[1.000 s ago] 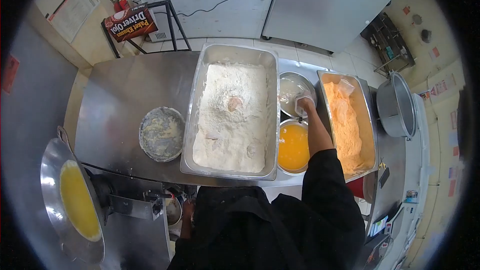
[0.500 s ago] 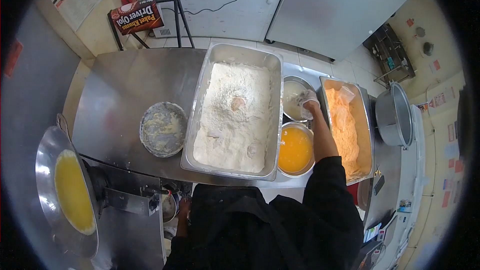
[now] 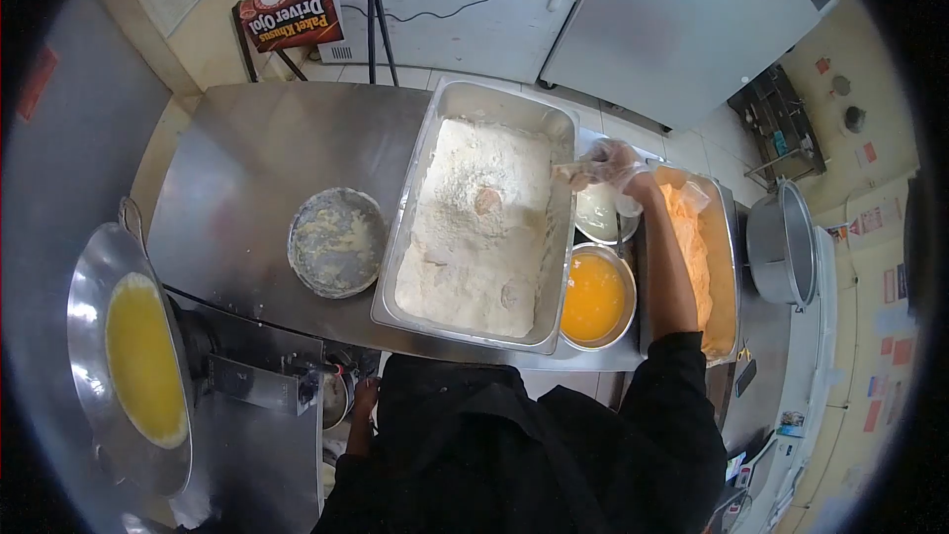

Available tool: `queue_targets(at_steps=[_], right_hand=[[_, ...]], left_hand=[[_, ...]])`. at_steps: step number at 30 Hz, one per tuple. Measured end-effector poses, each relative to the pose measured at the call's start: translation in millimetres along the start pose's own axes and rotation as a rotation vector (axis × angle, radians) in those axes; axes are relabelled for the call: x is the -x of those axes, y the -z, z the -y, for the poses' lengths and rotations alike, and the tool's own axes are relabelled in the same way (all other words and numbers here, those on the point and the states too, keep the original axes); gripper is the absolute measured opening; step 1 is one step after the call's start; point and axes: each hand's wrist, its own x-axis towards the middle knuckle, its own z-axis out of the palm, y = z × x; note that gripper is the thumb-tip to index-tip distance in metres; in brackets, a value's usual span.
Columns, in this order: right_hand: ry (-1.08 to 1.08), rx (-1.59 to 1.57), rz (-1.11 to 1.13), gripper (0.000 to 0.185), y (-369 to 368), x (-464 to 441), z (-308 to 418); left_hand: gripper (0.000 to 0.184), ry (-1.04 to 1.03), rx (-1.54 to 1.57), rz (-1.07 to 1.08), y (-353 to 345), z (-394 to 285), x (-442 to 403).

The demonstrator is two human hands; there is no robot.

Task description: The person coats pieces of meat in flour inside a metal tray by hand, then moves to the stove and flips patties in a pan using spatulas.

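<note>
White flour [image 3: 450, 272] is held in the large steel pan [image 3: 465, 335] at centre; a pinkish lump [image 3: 487, 201], dusted at its edges, is half-buried in the flour's upper middle; orange liquid [image 3: 593, 297] is contained in a bowl right of centre, cloudy liquid [image 3: 596, 210] in another above; by the plastic-gloved right hand [image 3: 608, 163], the pan's right rim is overhung; whether anything is gripped by it, or by the lowered left hand [image 3: 366, 396], cannot be told.
</note>
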Motion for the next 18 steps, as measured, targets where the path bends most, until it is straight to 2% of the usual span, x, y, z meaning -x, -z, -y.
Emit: queue_targets(at_steps=[2,4,6,8,9,11,14,15,16,17,18], right_hand=[[0.207,-0.109,0.024,0.019,-22,-11,11],[0.194,-0.275,0.051,0.019,-54,-28,7],[0.074,-0.479,0.178,0.021,-94,-41,3],[0.308,-0.168,0.283,0.018,-150,-63,-40],[0.320,-0.168,0.288,0.018,-155,-57,-33],[0.364,0.311,0.114,0.018,-163,-42,-13],[0.422,0.334,0.057,0.018,-142,-43,-6],[0.423,0.326,0.072,0.018,-139,-47,-7],[0.278,0.058,0.145,0.021,-136,-53,-10],[0.200,-0.075,0.184,0.022,-134,-48,-2],[0.119,-0.207,0.213,0.023,-132,-43,7]], left_hand=[[0.028,0.008,-0.112,-0.028,2,-31,20],[0.028,0.017,-0.221,-0.058,4,-48,30],[0.029,0.032,-0.092,0.021,5,-48,32],[0.029,0.007,-0.104,-0.003,3,-32,25],[0.029,-0.017,-0.118,-0.025,4,-27,22],[0.030,-0.027,-0.083,-0.085,7,-45,37],[0.034,-0.033,-0.180,-0.177,4,-26,45],[0.035,-0.160,-0.215,-0.176,5,-16,45],[0.036,-0.291,-0.254,-0.171,8,-4,39],[0.034,-0.184,-0.112,-0.144,6,28,21],[0.034,-0.178,-0.116,-0.141,0,44,11]])
